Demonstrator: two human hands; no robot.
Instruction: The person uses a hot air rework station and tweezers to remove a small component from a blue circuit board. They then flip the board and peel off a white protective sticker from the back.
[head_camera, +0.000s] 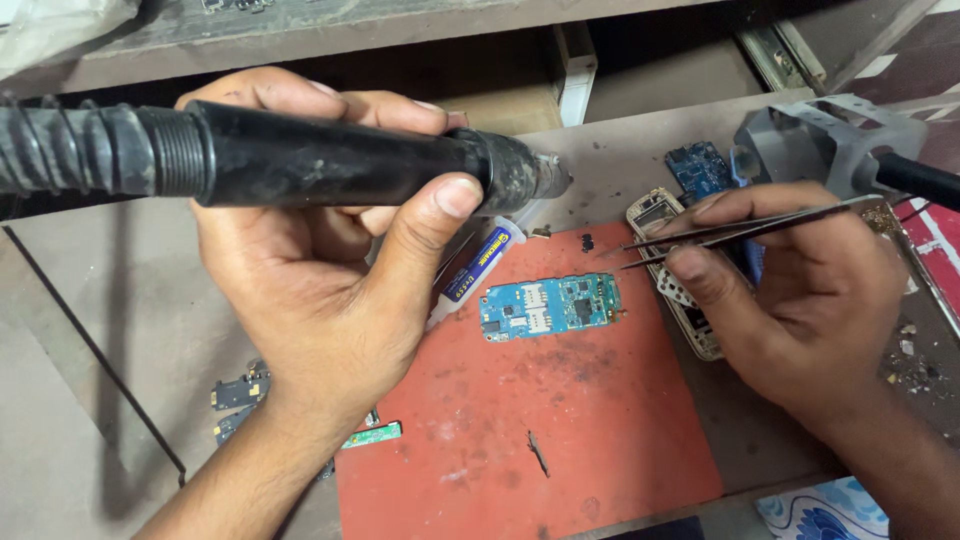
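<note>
Your left hand (330, 260) fills the middle left of the frame, closed around a black hot-air handle (330, 160) whose nozzle (540, 178) points right, above the top edge of the red mat (600, 420). Your right hand (790, 290), at centre right, pinches a pair of tweezers (720, 235), tips aimed left and hanging just above the mat, near a small dark chip (587, 242). A blue board (550, 307) lies flat on the mat, below nozzle and tweezer tips and apart from both. A white tube (470, 275) lies at the mat's upper left corner, partly behind your thumb. A phone frame (670, 280) sits at the mat's right edge under your right fingers, with a second blue board (700, 168) above it.

By the look of it, you are in the heating step of board rework, tool and tweezers both poised. The next move seems to call for bringing the nozzle down over the board while keeping the tweezer tips steady and close.
</note>
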